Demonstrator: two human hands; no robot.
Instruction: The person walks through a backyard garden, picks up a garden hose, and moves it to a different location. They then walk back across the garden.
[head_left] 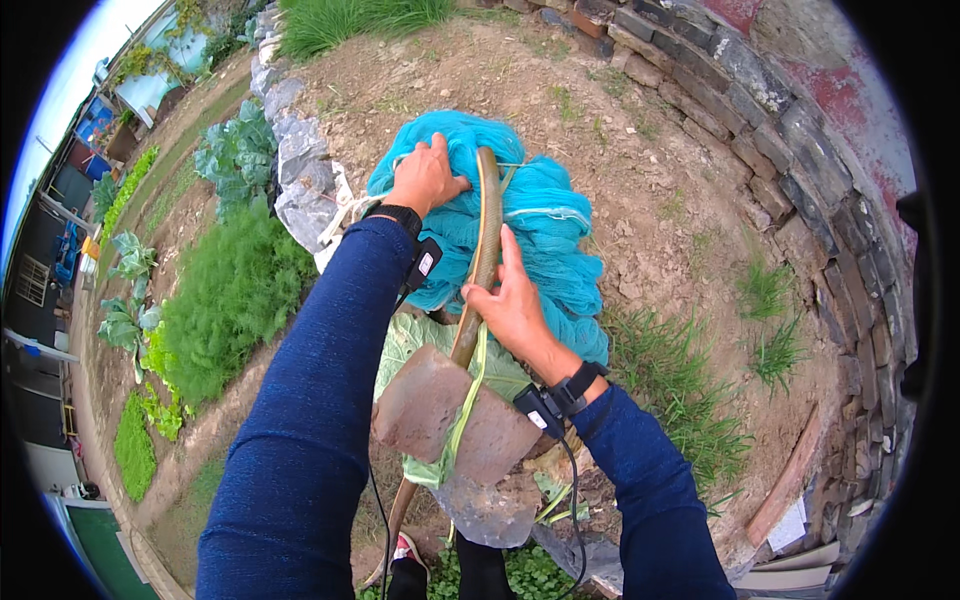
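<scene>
A bundle of turquoise netting (550, 250) lies on the ground in front of me, with a curved wooden pole (488, 215) across it. My left hand (430, 178) rests on the upper left of the netting, fingers stretched out and tips sunk into the mesh. Lower down, my right hand (515, 310) is at the pole, its thumb across the wood and its index finger pointing up along the side. Its other fingers are mostly hidden. Reddish-grey brick pieces (428, 402) cover the pole's lower part, with a green leafy strip (465, 405) over them.
A pale cabbage leaf (400, 350) shows beside the bricks. Grey rocks (302, 165) edge the bed at left, with feathery green plants (235, 305) beyond. A curved brick wall (770, 160) borders the right side. Grass tufts (680, 390) grow near my right arm.
</scene>
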